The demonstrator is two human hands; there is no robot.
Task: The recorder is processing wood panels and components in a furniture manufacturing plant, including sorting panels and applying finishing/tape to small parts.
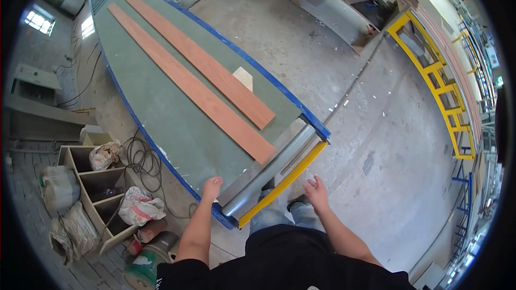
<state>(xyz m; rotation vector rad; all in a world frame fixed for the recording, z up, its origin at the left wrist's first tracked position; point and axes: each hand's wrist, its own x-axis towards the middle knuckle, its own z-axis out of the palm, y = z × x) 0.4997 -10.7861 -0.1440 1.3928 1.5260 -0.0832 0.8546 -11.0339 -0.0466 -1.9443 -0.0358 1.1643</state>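
Two long reddish-brown wooden boards (201, 88) lie side by side, slightly apart, on a long worktable with a green top (161, 123) and blue edges. My left hand (212, 188) is over the near left corner of this table, its fingers curled closed; whether anything is inside them is hidden. A metal roller (269, 171) runs along the near end of the table, with a yellow bar (283, 184) just in front of it. To the right of that bar, my right hand (316, 193) hangs in the air with its fingers apart, holding nothing.
A pale wood offcut (243, 79) lies beside the right board. At left stand a compartment shelf (102, 198) with plastic bags, coiled cable (144, 164) and a green bucket (144, 269). A yellow frame (438, 83) and a large scrap bin (333, 13) are at right.
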